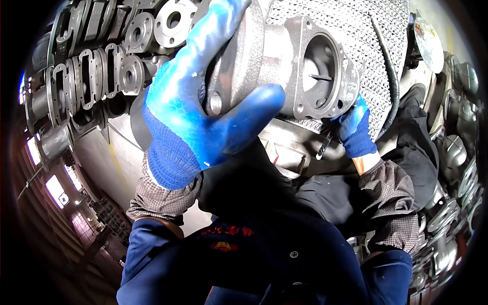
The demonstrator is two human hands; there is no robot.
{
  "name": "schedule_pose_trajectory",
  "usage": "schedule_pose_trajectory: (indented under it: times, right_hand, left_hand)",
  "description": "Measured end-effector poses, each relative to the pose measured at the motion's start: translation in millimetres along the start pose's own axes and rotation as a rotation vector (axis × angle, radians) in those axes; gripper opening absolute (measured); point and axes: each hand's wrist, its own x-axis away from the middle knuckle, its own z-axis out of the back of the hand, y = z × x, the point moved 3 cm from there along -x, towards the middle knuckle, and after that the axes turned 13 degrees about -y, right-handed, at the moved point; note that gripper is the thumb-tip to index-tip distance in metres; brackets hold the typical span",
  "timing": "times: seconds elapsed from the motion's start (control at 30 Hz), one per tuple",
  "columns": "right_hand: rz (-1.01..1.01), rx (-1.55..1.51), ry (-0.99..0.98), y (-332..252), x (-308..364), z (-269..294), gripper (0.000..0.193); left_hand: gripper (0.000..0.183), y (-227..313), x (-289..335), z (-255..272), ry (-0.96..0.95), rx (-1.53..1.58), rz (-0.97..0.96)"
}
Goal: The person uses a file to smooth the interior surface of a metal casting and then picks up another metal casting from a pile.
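A grey metal casting (277,68) lies just past 12 o'clock from the middle of the view, its flanged mouth, with a round bore and bolt holes near the edge, turned toward 1 to 2 o'clock. The left hand (185,101), in a blue coated glove, comes in at 10 to 11 o'clock and is clamped on the casting's near flange: the fingers run up its outer side toward 12 o'clock, while the thumb stretches across the front toward 2 o'clock. The right hand (357,124), gloved alike, is between 2 and 3 o'clock, just beside the mouth's lower edge; its fingers are partly hidden, so I cannot tell what they close on. A slim dark rod (323,146) shows near it, at 3 o'clock. Textured sheeting (356,18) fills 1 o'clock, a black hose (392,84) curves at 2, metal flanges (161,28) crowd 10 to 11, and assorted metal parts (454,148) lie at 3.
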Motion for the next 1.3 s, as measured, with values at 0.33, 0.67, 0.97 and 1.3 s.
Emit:
schedule_pose_trajectory:
  times: [0.33,0.67,0.97,1.3]
  right_hand:
    - [0.102,0.205,-0.212,-19.6,-16.6,-2.2,0.03]
    - [0.711,1.202,-0.295,-53.5,-34.1,-5.4,0.026]
    - [0.307,0.672,-0.443,-31.8,-18.9,-30.4,0.031]
    - [-0.103,-0.04,-0.466,-34.8,-55.6,-11.0,0.034]
  left_hand:
    - [0.063,29.9,-39.5,-5.3,0.082,0.127,0.58]
    - [0.062,-2.6,-42.3,14.1,-0.065,0.091,0.319]
    - [0.037,-25.7,-1.4,43.5,-0.123,-0.402,0.211]
    - [0.039,-19.9,2.6,49.7,-0.08,-0.625,-0.266]
